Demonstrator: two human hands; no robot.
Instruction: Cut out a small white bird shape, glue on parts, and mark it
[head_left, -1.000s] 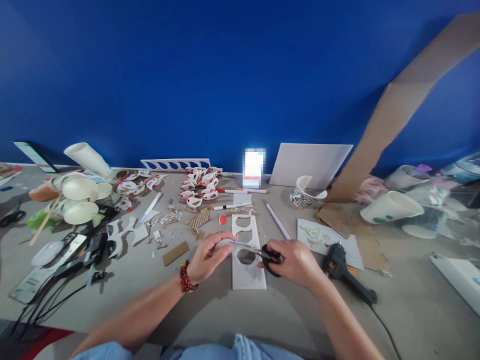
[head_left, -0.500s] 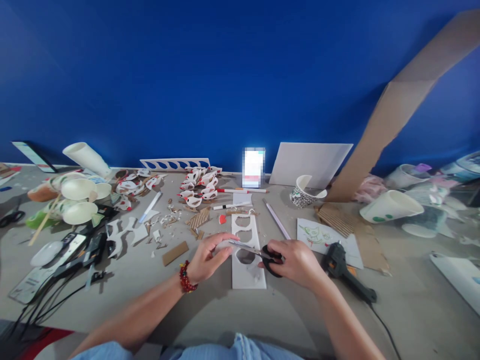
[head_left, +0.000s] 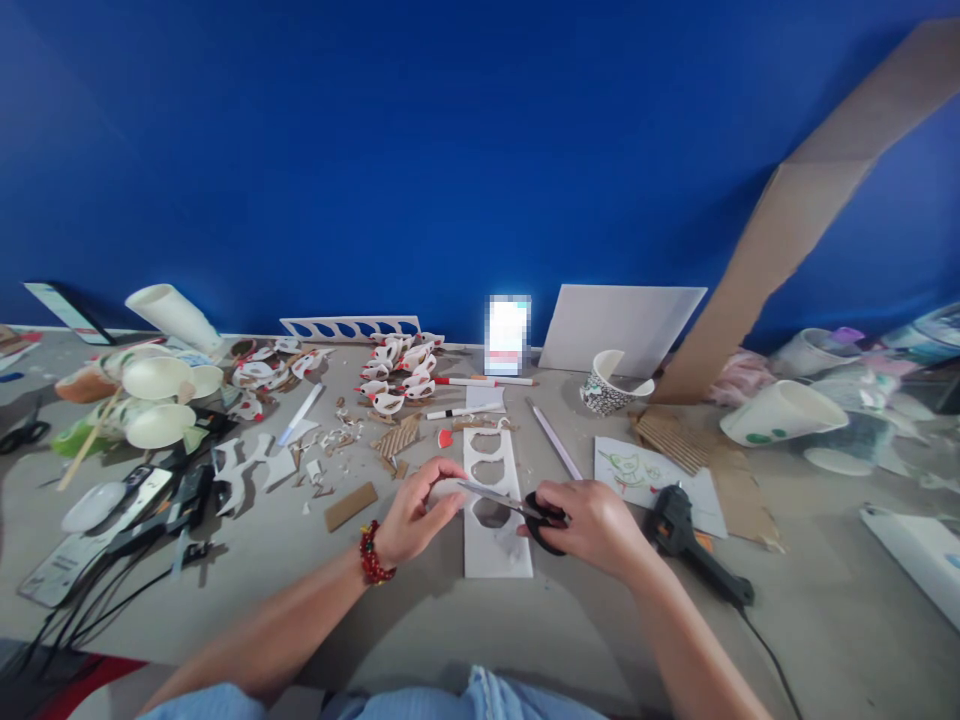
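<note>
My left hand point(head_left: 411, 518), with a red bead bracelet at the wrist, pinches a small white piece point(head_left: 447, 488) between thumb and fingers. Most of that piece is hidden by the fingers. My right hand point(head_left: 600, 528) grips black-handled scissors point(head_left: 501, 497), whose blades point left and reach the white piece at the left fingertips. Beneath the scissors lies a white foam board strip point(head_left: 499, 562) with several cut-out holes. A small red-and-white cut piece point(head_left: 445, 438) rests just beyond the left hand.
A black glue gun point(head_left: 694, 545) lies right of my right hand, near a paper with a green drawing point(head_left: 637, 468). Painted white bird shapes point(head_left: 401, 372) cluster at the back. Cables and a power strip point(head_left: 142, 500) sit left. A lit phone point(head_left: 507, 335) stands against the blue wall.
My left index finger has drawn back slightly to the left around the white piece. The scissors have barely shifted, and everything else stays where it was.
</note>
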